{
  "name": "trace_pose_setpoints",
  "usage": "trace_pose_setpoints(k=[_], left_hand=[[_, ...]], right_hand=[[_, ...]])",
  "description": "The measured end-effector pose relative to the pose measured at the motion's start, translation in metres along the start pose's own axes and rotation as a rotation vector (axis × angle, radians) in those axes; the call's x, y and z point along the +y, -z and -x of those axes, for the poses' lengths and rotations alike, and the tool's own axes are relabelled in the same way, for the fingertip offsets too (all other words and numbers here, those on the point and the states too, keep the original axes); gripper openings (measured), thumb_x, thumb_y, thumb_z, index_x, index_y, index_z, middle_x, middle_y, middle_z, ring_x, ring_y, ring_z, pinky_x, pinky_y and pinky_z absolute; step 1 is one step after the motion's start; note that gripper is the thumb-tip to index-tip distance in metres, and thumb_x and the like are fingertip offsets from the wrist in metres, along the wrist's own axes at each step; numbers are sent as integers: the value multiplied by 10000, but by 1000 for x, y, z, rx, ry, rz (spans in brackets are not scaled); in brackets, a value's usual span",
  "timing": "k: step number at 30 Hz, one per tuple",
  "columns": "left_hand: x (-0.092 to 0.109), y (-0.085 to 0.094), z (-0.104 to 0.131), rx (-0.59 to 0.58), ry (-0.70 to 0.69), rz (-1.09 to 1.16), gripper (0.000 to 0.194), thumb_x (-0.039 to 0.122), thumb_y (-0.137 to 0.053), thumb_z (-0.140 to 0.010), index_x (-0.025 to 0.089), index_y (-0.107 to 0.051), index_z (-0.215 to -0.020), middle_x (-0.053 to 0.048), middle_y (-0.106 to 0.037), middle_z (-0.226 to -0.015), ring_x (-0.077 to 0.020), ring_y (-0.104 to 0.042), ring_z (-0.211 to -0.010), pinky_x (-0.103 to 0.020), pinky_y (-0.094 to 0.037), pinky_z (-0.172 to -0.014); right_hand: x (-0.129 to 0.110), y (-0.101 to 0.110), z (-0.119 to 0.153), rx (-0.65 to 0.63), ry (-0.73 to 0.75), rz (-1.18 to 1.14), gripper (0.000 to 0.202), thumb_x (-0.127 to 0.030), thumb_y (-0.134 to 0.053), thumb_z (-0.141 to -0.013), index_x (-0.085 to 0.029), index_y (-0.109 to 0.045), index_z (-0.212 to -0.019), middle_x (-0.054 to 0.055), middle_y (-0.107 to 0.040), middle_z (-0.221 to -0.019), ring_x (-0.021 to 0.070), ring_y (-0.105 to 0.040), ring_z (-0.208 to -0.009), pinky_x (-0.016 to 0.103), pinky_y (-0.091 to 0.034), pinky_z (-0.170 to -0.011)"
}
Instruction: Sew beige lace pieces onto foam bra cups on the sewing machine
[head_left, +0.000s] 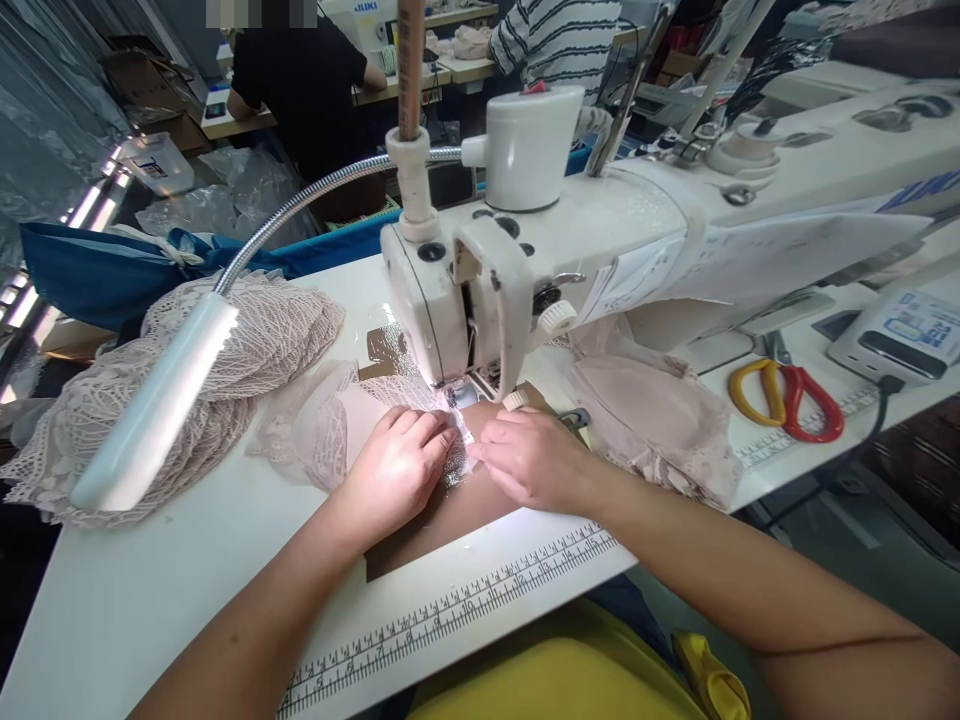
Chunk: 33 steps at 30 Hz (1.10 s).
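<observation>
Beneath the head of a white sewing machine (pixel 450 290), pale pink lace fabric (pixel 326 425) lies at the lit needle area. My left hand (pixel 401 460) presses on this fabric just left of the presser foot, its fingers together. On the right side of the foot, my right hand (pixel 529 458) pinches the fabric's edge between thumb and fingers. Both hands rest over a brown plate (pixel 420 535) on the table. The needle tip is too small to make out.
Piled lace (pixel 277 335) sits at the left under a lamp (pixel 161 400) on a bendable arm. Sheer fabric pieces (pixel 645 400) lie right of the machine, near scissors (pixel 814 405) and a white box (pixel 904 330). A ruler strip (pixel 465 610) runs along the front edge. Two people sit beyond.
</observation>
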<state>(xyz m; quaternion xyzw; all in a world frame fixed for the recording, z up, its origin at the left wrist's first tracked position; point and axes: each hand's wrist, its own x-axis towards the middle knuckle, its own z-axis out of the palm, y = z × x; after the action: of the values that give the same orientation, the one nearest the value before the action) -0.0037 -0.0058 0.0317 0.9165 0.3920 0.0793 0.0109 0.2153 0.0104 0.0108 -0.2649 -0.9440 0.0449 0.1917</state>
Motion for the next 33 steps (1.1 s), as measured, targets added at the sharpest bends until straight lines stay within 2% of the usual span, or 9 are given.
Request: trace_pose_setpoints(k=[3, 10, 15, 19, 23, 26, 29, 33], left_hand=[[2, -1, -1, -35, 31, -27, 333, 102, -448, -885, 139, -614, -1171, -128, -603, -1148, -243, -516, -878, -390, -466, -816], [5, -3, -2, -104, 98, -60, 481, 102, -454, -850, 182, -523, -1319, -142, -526, -1282, -281, -516, -963, -422, -469, -823], [2, -2, 1, -80, 132, -49, 401, 91, -414, -866, 126, -570, -1234, -124, -553, -1271, -261, -523, -952, -408, -465, -843], [2, -3, 1, -72, 62, -10, 401, 97, -405, -883, 170, -563, -1244, -96, -547, -1298, -247, -525, -961, -398, -462, -846], [1, -5, 0, -59, 113, -32, 434, 100, -427, -854, 132, -539, -1272, -126, -535, -1308, -277, -517, -981, -425, -467, -843], [0, -5, 0, -61, 84, 9, 429, 99, -421, -859, 161, -546, -1265, -112, -536, -1307, -267, -521, -986, -426, -466, -857], [-1, -4, 1, -37, 119, 43, 402, 109, -425, -862, 139, -553, -1242, -113, -537, -1312, -265, -517, -1006, -429, -465, -881], [-1, -3, 4, -43, 69, 84, 387, 108, -433, -862, 150, -571, -1221, -96, -551, -1312, -252, -519, -1004, -423, -468, -885]], right_hand=[[-2, 2, -1, -8, -9, -5, 175, -164, -514, -852, -156, -688, -839, 39, -600, -727, 175, -453, -720, 309, -308, -656], [-1, -1, -1, -11, -10, -18, 174, -165, -518, -845, -153, -691, -827, 39, -599, -720, 174, -448, -711, 303, -319, -656], [-1, -2, 0, 22, -1, -42, 184, -157, -512, -847, -158, -694, -825, 37, -591, -704, 168, -439, -692, 298, -312, -634], [-2, 0, -1, -3, -14, -39, 183, -166, -514, -857, -154, -694, -827, 38, -595, -709, 169, -443, -697, 300, -327, -645], [-3, 1, -2, -16, -21, -42, 175, -155, -520, -845, -160, -695, -837, 37, -595, -715, 168, -449, -700, 297, -333, -645], [-3, 1, -2, -10, -19, -40, 185, -165, -514, -854, -159, -699, -841, 37, -598, -711, 171, -457, -703, 299, -340, -653], [-3, 1, -2, -16, -23, -43, 195, -155, -508, -854, -156, -702, -841, 39, -599, -713, 169, -459, -700, 296, -342, -649], [-3, 1, -2, -19, -27, -56, 194, -154, -509, -851, -155, -702, -835, 42, -601, -715, 168, -463, -705, 292, -342, -648]])
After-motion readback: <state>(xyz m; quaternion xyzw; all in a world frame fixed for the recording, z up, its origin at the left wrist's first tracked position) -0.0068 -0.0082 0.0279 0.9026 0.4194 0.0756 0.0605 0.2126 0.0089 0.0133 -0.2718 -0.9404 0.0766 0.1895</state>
